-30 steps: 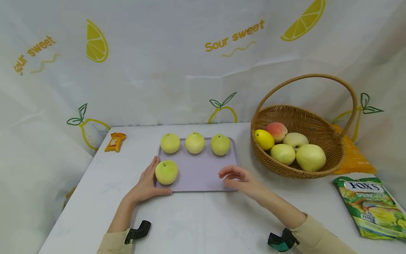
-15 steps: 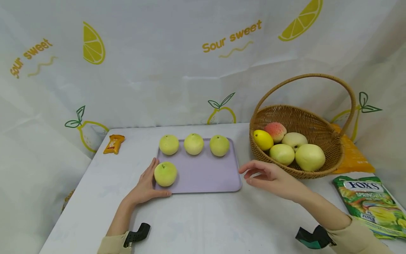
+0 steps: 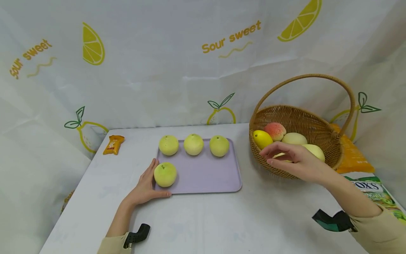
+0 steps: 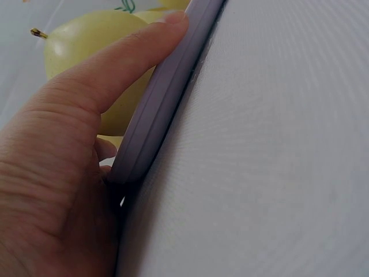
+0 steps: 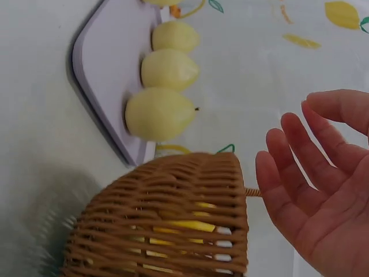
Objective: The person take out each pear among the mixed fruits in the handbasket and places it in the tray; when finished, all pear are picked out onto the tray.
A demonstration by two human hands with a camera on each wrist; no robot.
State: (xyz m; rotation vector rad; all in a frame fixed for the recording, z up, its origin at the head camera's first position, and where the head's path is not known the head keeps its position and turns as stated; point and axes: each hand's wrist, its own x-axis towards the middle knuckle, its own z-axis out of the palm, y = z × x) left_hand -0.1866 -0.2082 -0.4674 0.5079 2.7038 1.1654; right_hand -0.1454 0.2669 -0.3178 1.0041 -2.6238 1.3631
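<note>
On the lilac tray (image 3: 203,173), three pale green pears stand in a row at the back, among them the rear right pear (image 3: 219,145). A further pear (image 3: 165,174) sits at the tray's front left. My left hand (image 3: 144,187) spans that corner, fingers extended along the left side and thumb laid on the front rim, as the left wrist view shows. My right hand (image 3: 296,160) hovers over the front of the wicker basket (image 3: 285,173), its fingers loosely bent and holding nothing. It hides part of the fruit in the basket.
Inside the basket lie a lemon (image 3: 262,139), a peach (image 3: 275,131) and pale green fruits (image 3: 295,138). A tall handle arches over it. An orange packet (image 3: 356,155) and a green Fox's bag (image 3: 372,188) lie at right, a small orange wrapper (image 3: 114,145) at back left.
My right hand has moved right from over the tray, past its edge, to above the basket's front. My left hand keeps its place at the tray corner. The pears on the tray stay put.
</note>
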